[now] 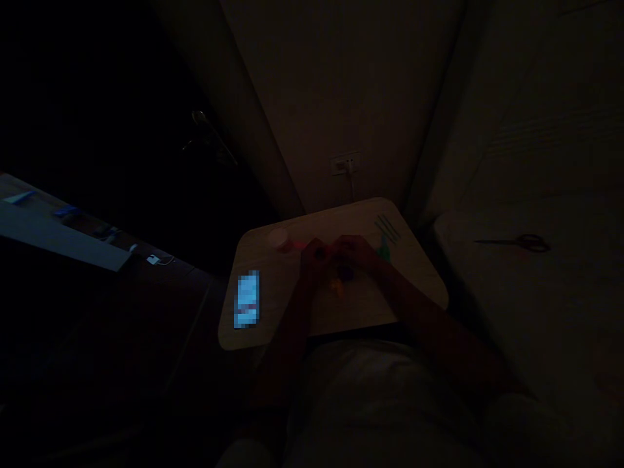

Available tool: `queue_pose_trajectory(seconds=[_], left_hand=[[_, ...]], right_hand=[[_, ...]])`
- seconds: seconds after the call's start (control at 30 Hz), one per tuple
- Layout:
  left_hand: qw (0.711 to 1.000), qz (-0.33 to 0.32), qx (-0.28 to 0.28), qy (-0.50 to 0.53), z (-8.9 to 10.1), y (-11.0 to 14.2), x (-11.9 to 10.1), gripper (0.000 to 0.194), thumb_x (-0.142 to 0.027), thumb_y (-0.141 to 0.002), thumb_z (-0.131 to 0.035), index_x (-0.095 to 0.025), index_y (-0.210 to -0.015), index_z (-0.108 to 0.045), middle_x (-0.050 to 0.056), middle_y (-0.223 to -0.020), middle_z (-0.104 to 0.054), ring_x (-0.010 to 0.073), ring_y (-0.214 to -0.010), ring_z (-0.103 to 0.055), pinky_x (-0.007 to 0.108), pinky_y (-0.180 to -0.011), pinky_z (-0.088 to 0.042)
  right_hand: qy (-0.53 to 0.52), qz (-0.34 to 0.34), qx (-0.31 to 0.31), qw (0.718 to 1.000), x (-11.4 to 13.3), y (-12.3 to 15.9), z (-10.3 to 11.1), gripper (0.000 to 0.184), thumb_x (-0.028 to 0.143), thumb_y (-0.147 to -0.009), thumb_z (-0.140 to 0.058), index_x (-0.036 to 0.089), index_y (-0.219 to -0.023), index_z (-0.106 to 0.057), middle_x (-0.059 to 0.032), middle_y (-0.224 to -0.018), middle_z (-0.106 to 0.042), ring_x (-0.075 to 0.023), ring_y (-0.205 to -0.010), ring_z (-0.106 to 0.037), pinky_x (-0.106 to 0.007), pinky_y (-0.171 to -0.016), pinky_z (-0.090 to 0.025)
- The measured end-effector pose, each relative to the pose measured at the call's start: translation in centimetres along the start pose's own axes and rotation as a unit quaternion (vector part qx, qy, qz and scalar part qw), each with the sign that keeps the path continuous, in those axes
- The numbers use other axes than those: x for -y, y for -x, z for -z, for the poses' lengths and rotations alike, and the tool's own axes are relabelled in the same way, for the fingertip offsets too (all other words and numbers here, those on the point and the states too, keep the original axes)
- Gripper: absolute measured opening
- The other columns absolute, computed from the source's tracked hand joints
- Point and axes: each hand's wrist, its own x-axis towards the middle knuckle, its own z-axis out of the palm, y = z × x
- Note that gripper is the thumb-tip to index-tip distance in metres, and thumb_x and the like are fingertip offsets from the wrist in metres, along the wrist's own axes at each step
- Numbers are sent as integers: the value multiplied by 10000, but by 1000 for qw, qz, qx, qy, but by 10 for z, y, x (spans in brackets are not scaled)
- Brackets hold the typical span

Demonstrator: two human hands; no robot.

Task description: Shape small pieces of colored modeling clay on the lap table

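In dim light, my left hand (313,259) and my right hand (353,250) are close together over a small wooden table (287,312), both with curled fingers. A pinkish-red strip-like piece (296,245) shows beside my left hand and between the two hands; its kind is unclear and the fingers cover part of it. Below my right hand lie a dark purplish lump (346,272) and a small orange piece (338,286). A green piece (384,249) rests just right of that hand. Left of the red piece is a pale round thing (278,239).
Several thin greenish sticks (387,228) lie at the table's back right. A lit phone (247,299) is at the left edge. Scissors (531,243) lie on a pale surface to the right. A wall socket (346,163) with a plugged cable is behind the table.
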Motion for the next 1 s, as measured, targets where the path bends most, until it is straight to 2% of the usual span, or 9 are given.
queue_pose_trajectory(seconds=[0.17,0.33,0.43,0.5,0.6,0.77,0.93,1.0], left_hand=[[997,8,47,63,0,2,0,222,-361,-810,-750,-191,-840,-612,-4,-795,-593,138,-733,-547,253,-677,-438],[994,37,52,93,0,0,5,302,-378,-756,-808,-191,-931,-649,18,-882,-664,161,-814,-623,272,-742,-501],[994,21,58,90,0,-2,10,436,-361,-741,-832,-213,-1118,-671,47,-1017,-698,191,-911,-655,304,-798,-526],[993,-5,80,84,0,-3,12,434,-362,-769,-814,-225,-1162,-693,63,-1085,-694,211,-982,-657,330,-849,-528],[992,-36,96,79,2,-3,15,361,-360,-781,-806,-226,-1110,-738,69,-1083,-690,225,-1018,-652,353,-890,-526],[993,-40,91,66,3,-4,14,388,-328,-776,-808,-236,-1146,-739,76,-1117,-684,238,-1051,-638,369,-910,-517],[996,-37,51,57,3,-5,12,180,-321,-756,-811,-211,-881,-744,45,-941,-661,202,-919,-623,335,-834,-506],[997,-33,38,54,3,-5,12,160,-321,-749,-814,-203,-794,-715,32,-880,-643,183,-854,-608,313,-786,-494]], right_hand=[[-40,-4,-17,999,1,-2,2,298,476,-747,-729,181,-756,-695,-19,-699,-676,-165,-641,-604,-269,-593,-474],[-63,-15,-38,997,-2,-5,5,322,481,-722,-736,162,-740,-691,-18,-677,-652,-155,-616,-568,-265,-577,-446],[-52,-7,-26,998,-3,-6,8,324,479,-731,-726,156,-752,-706,-22,-699,-656,-155,-641,-569,-267,-601,-445],[-41,-12,-10,999,-3,-5,11,336,492,-739,-715,156,-752,-710,-22,-696,-653,-154,-637,-559,-264,-591,-432],[-21,-29,9,999,-2,-4,13,380,534,-753,-688,156,-714,-695,-15,-638,-618,-144,-595,-521,-254,-549,-390],[28,-10,12,999,0,-2,10,454,602,-788,-622,160,-691,-661,-8,-614,-585,-138,-589,-485,-245,-540,-360],[78,-6,30,996,1,-1,7,532,658,-846,-522,171,-650,-607,-12,-594,-552,-144,-582,-467,-267,-559,-363],[80,-6,43,996,2,0,5,554,669,-862,-491,172,-651,-612,-20,-611,-570,-149,-587,-480,-276,-574,-375]])
